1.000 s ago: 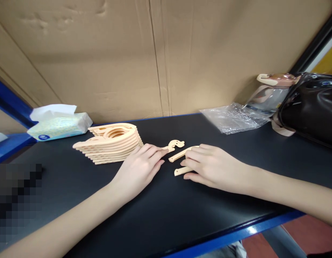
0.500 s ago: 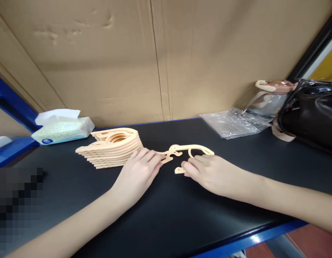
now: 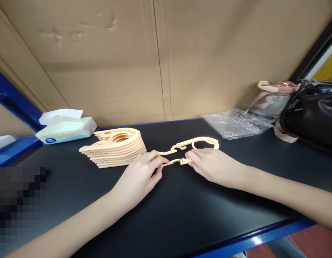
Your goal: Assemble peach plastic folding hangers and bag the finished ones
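A cream plastic folding hanger [image 3: 198, 140] is between my two hands over the black table. My left hand [image 3: 144, 172] is closed on its left part, with thumb and fingers pinched near the thin lower bar. My right hand [image 3: 214, 163] grips the right part, and a short bar end pokes out past the fingertips. The two lower bar ends meet or nearly meet between the hands; whether they are joined I cannot tell. Just behind my left hand stands a stack of folded cream hangers [image 3: 114, 150]. My fingers hide parts of the held hanger.
A tissue pack [image 3: 67, 130] lies at the back left. Crumpled clear plastic film [image 3: 235, 125], a water bottle [image 3: 273, 100] and a dark bag [image 3: 311, 114] fill the back right. Upright cardboard [image 3: 106, 64] closes off the rear. The black table [image 3: 182, 222] has a blue front edge.
The hanger's upper part has tilted up at the right. The left lower bar has come into line with the right bar's end. Both hands still hold it; the view has shifted slightly.
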Motion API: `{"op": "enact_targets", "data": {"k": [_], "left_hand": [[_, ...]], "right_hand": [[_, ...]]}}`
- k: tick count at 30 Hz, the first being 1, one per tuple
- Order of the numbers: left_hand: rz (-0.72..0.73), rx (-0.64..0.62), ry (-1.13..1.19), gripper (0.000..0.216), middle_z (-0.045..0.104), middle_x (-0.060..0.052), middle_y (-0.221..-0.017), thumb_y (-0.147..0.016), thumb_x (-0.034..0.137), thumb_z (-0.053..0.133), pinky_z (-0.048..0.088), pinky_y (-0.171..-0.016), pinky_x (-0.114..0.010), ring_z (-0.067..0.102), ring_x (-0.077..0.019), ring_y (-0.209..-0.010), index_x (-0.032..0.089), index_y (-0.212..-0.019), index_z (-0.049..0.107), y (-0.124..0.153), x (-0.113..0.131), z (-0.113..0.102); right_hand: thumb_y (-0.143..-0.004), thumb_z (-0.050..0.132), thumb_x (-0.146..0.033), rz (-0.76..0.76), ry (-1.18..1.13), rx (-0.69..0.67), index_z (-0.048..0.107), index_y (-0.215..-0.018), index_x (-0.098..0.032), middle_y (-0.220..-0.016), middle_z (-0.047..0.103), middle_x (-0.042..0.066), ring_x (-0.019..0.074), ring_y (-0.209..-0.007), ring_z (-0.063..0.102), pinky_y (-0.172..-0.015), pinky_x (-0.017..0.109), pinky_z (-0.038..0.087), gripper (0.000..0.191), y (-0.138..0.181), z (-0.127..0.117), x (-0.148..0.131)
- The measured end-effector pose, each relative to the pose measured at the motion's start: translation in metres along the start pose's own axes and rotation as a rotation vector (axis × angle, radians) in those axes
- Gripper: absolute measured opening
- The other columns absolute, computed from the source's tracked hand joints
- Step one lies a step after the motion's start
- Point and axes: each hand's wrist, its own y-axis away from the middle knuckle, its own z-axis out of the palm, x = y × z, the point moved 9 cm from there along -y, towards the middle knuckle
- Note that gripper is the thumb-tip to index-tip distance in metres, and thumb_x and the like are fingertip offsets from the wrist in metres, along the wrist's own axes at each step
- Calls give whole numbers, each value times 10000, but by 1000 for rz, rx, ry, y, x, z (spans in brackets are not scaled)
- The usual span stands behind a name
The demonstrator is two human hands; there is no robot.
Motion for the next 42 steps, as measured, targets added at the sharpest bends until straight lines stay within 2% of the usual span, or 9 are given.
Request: {"op": "enact_targets", "data": {"k": [5, 13, 19, 23, 28, 32, 35, 38, 42], "left_hand": [[22, -45, -98, 195, 573, -18, -895, -845, 78, 443, 436, -681, -303, 559, -186, -810, 186, -919, 588, 0, 4, 2], [129, -64, -63, 327, 579, -25, -1057, -840, 60, 371, 446, -794, -288, 548, -181, -953, 209, -1090, 519, 2, 16, 6], [60, -148, -122, 187, 539, -16, -865, -794, 87, 370, 415, -605, -274, 551, -181, -756, 203, -905, 466, 2, 11, 10], [82, -187, -139, 181, 538, -20, -867, -807, 97, 362, 421, -595, -274, 557, -185, -749, 203, -924, 453, 3, 15, 12], [112, -220, -158, 341, 548, -57, -1023, -828, 54, 305, 468, -611, -286, 589, -190, -781, 198, -1098, 456, 4, 22, 14], [98, -224, -146, 406, 515, -75, -1146, -836, 31, 251, 487, -629, -297, 612, -190, -806, 211, -1158, 421, 6, 17, 16], [130, -176, -147, 370, 516, -54, -1055, -858, 56, 235, 458, -567, -277, 591, -172, -711, 226, -1126, 424, 6, 17, 15], [119, -154, -138, 257, 490, -31, -952, -853, 84, 263, 403, -504, -258, 526, -147, -597, 222, -989, 433, 6, 17, 14], [68, -135, -96, 63, 496, -16, -908, -914, 260, 350, 377, -499, -251, 519, -143, -592, 219, -888, 390, 5, 17, 10]], "right_hand": [[-965, 402, -177, -53, -57, -12, 502, -892, -152, -805, 590, 39, 185, -698, 562, -656, 305, 379, 126, -2, 0, -6], [-997, 365, -221, -74, -150, -32, 492, -909, -163, -840, 601, 29, 174, -743, 572, -669, 294, 391, 165, -1, 6, -12], [-1009, 353, -280, -78, -149, -65, 511, -932, -172, -788, 592, 13, 148, -635, 563, -551, 258, 339, 206, 0, 7, -14], [-1010, 351, -303, -77, -142, -77, 523, -976, -172, -820, 615, 20, 141, -599, 578, -515, 246, 321, 219, 1, 6, -15], [-1002, 350, -293, -91, -208, -64, 511, -1041, -163, -874, 639, 45, 151, -644, 605, -550, 246, 364, 210, 1, 4, -14], [-976, 360, -268, -92, -244, -44, 490, -1033, -168, -815, 622, 30, 137, -576, 553, -550, 243, 355, 174, 2, 4, -10], [-958, 364, -273, -80, -264, -38, 484, -967, -166, -740, 595, 11, 126, -522, 496, -535, 240, 334, 161, 2, 4, -8], [-936, 388, -278, -62, -281, -45, 485, -920, -169, -664, 567, -11, 120, -488, 463, -519, 236, 315, 147, 1, 4, -7], [-937, 418, -328, -55, -285, -15, 516, -926, -164, -657, 586, -9, 126, -493, 483, -523, 239, 317, 191, 1, 0, -6]]}}
